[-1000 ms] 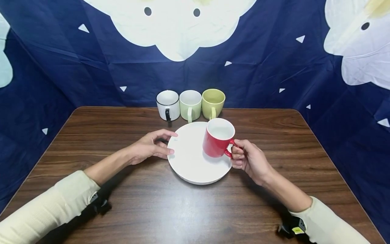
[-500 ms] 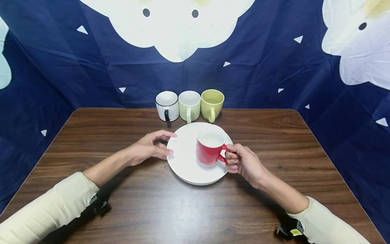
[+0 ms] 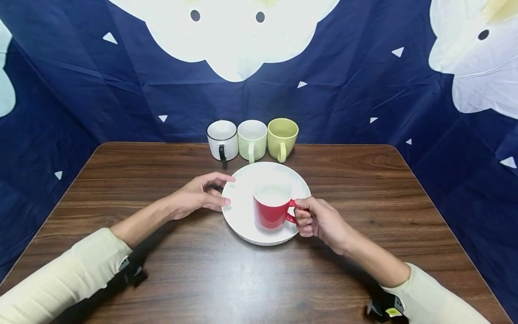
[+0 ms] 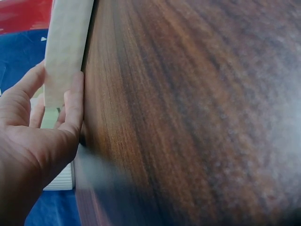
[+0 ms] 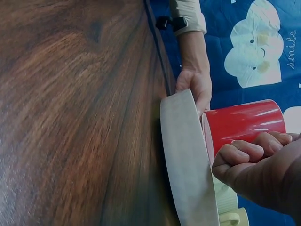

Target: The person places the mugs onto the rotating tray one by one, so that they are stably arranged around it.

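A round white plate (image 3: pixel 243 220) with a thick side sits mid-table. Over its right half is a red mug (image 3: pixel 270 215), white inside and upright, whose handle (image 3: pixel 291 218) my right hand (image 3: pixel 323 225) grips with curled fingers. Whether the mug's base touches the plate cannot be told; the right wrist view shows it right at the plate's rim. At the plate's left edge, my left hand (image 3: pixel 198 195) rests its thumb and fingers, spread rather than curled. The left wrist view has those fingers (image 4: pixel 74 101) against the plate's pale side (image 4: pixel 68 47).
Behind the plate, three mugs stand in a row: white with a black handle (image 3: pixel 223 144), pale green (image 3: pixel 252 143) and yellow-green (image 3: pixel 282 137). Their handles face the person. The brown wooden table (image 3: pixel 194 270) ends at a blue cloth backdrop (image 3: pixel 182 99).
My right hand has brought the red mug leftward and closer to the person, from the plate's right edge toward its middle, and lower. The left hand and plate have stayed put.
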Demonstrator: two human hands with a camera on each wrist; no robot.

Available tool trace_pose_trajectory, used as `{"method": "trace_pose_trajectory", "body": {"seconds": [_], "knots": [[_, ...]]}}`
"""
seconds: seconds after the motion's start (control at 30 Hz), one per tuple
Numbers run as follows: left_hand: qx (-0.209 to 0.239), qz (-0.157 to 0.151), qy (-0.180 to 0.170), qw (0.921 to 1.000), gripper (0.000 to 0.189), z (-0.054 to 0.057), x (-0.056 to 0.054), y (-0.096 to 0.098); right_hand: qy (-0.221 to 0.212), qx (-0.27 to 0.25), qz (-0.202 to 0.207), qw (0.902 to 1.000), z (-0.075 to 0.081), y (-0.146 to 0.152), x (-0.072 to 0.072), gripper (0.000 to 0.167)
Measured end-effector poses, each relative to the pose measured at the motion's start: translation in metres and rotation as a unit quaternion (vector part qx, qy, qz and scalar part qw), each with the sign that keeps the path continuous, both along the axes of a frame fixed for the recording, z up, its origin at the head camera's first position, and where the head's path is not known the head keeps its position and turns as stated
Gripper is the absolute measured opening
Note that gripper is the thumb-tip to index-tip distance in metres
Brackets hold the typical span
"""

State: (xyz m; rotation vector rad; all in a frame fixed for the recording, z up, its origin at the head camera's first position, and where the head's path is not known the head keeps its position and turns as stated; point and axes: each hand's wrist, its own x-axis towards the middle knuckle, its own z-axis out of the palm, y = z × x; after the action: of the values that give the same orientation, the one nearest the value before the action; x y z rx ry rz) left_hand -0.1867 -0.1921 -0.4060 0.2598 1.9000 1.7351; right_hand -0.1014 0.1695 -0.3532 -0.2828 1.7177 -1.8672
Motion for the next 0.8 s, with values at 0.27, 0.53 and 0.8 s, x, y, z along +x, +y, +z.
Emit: {"method": "trace_pose_trajectory", "body": {"seconds": [0.27,0.53,0.8], "knots": [[-0.003,-0.001,0.001,1.0,0.077,-0.001,0.0,-0.001,0.002,0.009,0.017,0.9998,0.0,-0.001,0.005,0.04],[-0.005,-0.001,0.001,1.0,0.077,-0.001,0.0,-0.001,-0.001,0.024,0.028,0.9993,-0.001,-0.002,0.01,0.039],[-0.005,-0.001,0.0,1.0,0.077,0.0,0.0,0.001,0.006,0.038,0.029,0.9988,-0.001,-0.004,0.012,0.036]]}}
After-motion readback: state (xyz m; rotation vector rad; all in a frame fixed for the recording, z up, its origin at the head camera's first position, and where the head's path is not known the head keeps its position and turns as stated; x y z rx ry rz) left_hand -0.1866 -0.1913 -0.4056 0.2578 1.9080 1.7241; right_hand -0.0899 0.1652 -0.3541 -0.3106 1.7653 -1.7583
